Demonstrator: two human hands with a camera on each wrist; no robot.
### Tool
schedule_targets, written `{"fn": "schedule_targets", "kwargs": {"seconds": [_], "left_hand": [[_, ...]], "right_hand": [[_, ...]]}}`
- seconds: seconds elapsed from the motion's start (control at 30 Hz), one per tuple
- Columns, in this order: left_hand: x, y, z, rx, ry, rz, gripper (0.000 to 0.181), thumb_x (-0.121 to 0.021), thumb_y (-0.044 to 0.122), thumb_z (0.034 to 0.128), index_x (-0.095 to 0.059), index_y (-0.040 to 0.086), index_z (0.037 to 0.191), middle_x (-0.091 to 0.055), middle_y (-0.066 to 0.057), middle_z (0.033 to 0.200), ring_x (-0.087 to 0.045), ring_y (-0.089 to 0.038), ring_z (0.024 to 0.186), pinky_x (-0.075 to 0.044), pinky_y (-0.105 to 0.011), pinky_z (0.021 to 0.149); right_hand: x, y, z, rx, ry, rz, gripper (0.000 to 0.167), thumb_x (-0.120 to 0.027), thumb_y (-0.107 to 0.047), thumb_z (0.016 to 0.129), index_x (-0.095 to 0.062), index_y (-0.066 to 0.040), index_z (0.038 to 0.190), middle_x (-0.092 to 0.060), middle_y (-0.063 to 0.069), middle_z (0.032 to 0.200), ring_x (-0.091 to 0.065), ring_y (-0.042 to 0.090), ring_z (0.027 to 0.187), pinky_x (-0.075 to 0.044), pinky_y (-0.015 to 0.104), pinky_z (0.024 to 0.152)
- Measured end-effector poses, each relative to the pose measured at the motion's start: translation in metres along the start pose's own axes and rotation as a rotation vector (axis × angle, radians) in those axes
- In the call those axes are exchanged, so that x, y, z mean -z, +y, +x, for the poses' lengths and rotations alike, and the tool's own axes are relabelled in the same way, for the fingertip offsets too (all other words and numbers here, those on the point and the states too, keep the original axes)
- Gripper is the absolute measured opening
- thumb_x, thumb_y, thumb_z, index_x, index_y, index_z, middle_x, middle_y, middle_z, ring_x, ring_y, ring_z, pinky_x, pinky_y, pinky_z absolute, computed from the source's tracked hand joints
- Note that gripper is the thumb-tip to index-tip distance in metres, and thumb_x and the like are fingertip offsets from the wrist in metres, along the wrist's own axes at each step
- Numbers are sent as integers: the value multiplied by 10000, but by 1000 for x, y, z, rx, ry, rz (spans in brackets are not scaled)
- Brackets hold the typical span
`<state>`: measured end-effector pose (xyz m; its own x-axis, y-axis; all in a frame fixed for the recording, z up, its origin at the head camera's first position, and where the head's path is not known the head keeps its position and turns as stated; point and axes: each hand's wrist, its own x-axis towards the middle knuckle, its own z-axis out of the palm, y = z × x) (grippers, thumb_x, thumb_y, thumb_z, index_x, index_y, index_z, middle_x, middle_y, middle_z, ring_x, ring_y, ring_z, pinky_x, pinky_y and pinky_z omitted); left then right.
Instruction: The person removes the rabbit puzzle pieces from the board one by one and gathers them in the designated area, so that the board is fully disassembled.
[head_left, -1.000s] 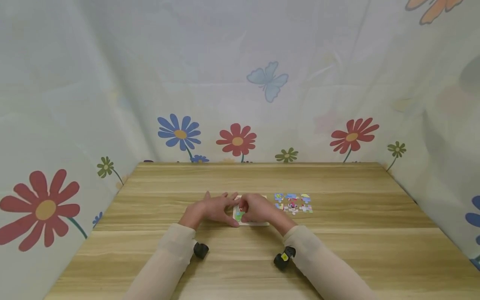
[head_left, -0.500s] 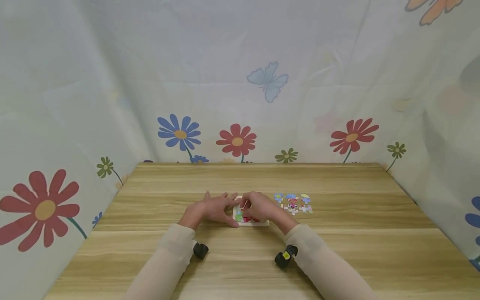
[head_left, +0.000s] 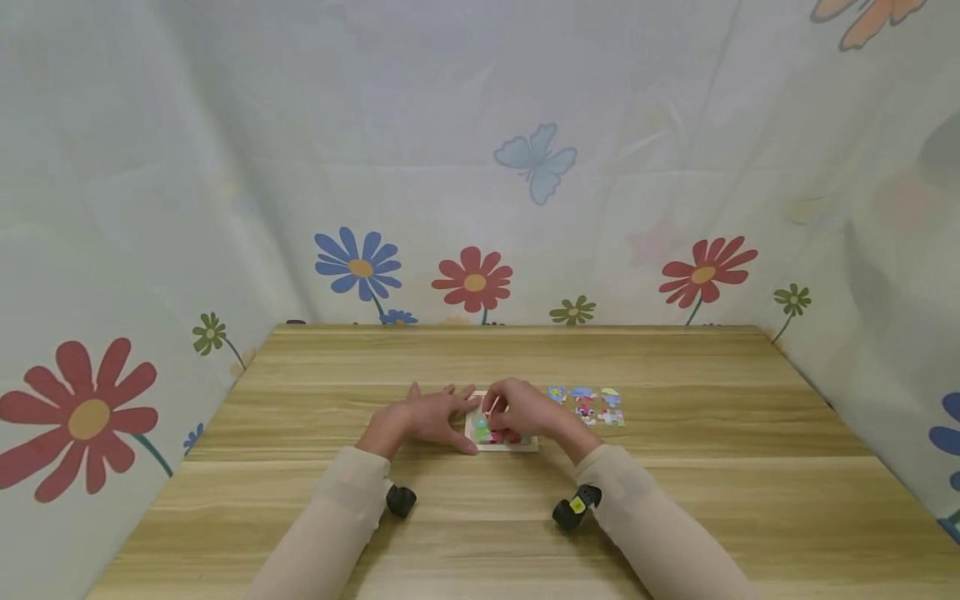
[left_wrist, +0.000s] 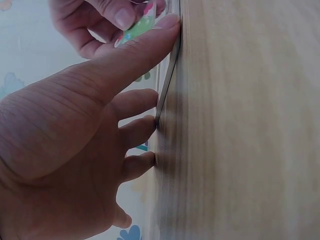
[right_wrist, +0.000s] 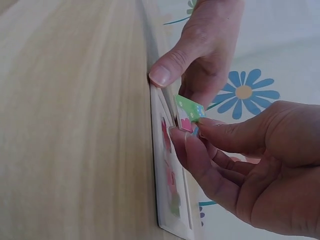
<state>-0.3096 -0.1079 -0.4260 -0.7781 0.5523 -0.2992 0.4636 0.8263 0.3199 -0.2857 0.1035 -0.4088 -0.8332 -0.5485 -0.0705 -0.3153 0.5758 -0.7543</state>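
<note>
A shallow white-rimmed puzzle tray (head_left: pixel 517 447) lies flat on the table, much of it under my hands. My right hand (head_left: pixel 527 408) pinches a green puzzle piece (right_wrist: pixel 189 109) with pink and blue marks between thumb and fingers. It holds the piece tilted on edge above the tray's left part, as the right wrist view shows. My left hand (head_left: pixel 433 419) spreads its fingers at the tray's left side, thumb against the near left corner. Red and green printing (right_wrist: pixel 170 175) shows inside the tray's near part.
Several loose puzzle pieces (head_left: pixel 611 396) lie in rough rows just right of the tray, partly behind my right wrist. The wooden table (head_left: pixel 480 533) runs back to a flower-printed cloth (head_left: pixel 420 167). A black wrist camera (head_left: pixel 576 508) hangs below the right sleeve.
My right hand has risen slightly from the tray with the pinched piece, uncovering more of the printed near row. My left hand has stayed in place at the tray's left side.
</note>
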Motion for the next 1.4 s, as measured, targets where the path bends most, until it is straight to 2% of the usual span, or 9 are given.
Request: {"fn": "schedule_targets", "kwargs": {"seconds": [0.27, 0.4, 0.67, 0.9, 1.13, 1.27, 1.4], "left_hand": [[0, 2, -1, -11, -10, 19, 912, -703, 658, 820, -356, 269, 1569, -192, 43, 1657, -128, -295, 1521, 50, -755, 1083], [0, 2, -3, -1, -4, 4, 915, -712, 653, 814, -368, 257, 1564, -195, 35, 1656, -124, -298, 1522, 51, -738, 1097], [1, 2, -5, 5, 1, -20, 925, -735, 628, 807, -366, 248, 1565, -189, 27, 1658, -121, -299, 1523, 65, -726, 1103], [0, 3, -4, -8, 1, -15, 925, -733, 625, 811, -359, 246, 1567, -182, 26, 1660, -115, -292, 1524, 61, -725, 1104], [-1, 3, -4, -8, -3, -25, 932, -734, 630, 808, -357, 245, 1568, -181, 26, 1659, -114, -289, 1524, 66, -717, 1109], [-1, 3, -4, -11, -4, -26, 934, -731, 632, 808, -356, 240, 1568, -181, 20, 1660, -111, -291, 1525, 65, -717, 1109], [0, 4, -4, -10, -3, -32, 927, -736, 618, 813, -361, 230, 1567, -185, 11, 1659, -110, -296, 1525, 67, -723, 1104]], "right_hand": [[13, 3, -7, -34, 8, 69, 117, -657, 53, 926, -643, 48, 1041, -630, 122, 851, -658, 206, 629, -591, 366, 596], [24, 8, -13, -46, 29, 84, 154, -656, 37, 935, -680, 33, 1087, -632, 121, 872, -662, 205, 652, -598, 360, 620], [50, 26, -32, -27, 80, 12, 203, -666, 22, 927, -740, 21, 1116, -676, 76, 771, -631, 171, 613, -586, 395, 618], [66, 43, -50, -86, 114, 33, 223, -663, 50, 917, -724, 58, 1131, -683, 99, 806, -647, 176, 644, -595, 419, 633], [75, 56, -60, -142, 143, 45, 235, -652, 76, 915, -697, 95, 1145, -678, 109, 792, -652, 199, 649, -592, 405, 628], [74, 59, -60, -174, 131, 55, 201, -672, 95, 893, -711, 96, 1091, -682, 101, 776, -651, 184, 637, -594, 377, 613], [69, 61, -58, -191, 86, 42, 153, -697, 97, 869, -728, 79, 1018, -681, 90, 800, -658, 150, 623, -594, 339, 593]]}}
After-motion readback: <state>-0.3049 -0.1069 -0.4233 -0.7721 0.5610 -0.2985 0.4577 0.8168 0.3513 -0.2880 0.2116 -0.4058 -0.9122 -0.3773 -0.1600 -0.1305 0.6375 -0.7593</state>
